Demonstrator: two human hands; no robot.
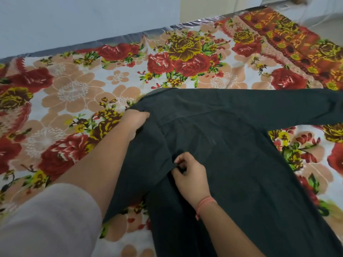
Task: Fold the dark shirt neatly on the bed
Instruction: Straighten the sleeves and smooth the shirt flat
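The dark shirt (pixel 241 145) lies back-up on the floral bed cover, collar end away from me, body running toward the lower right. One long sleeve stretches out to the right edge of the view. The other sleeve hangs down at the left, beside my forearm. My left hand (pixel 134 120) grips the shirt's left shoulder near the collar. My right hand (pixel 189 171) pinches the cloth at the armpit seam, fingers closed on a small fold. A pink thread band sits on my right wrist.
The bed (pixel 78 89) is covered with a red, yellow and peach flower-print sheet. Its far edge runs along a pale wall (pixel 74 19). A darker orange patterned border (pixel 289 39) lies at the upper right, with floor beyond it.
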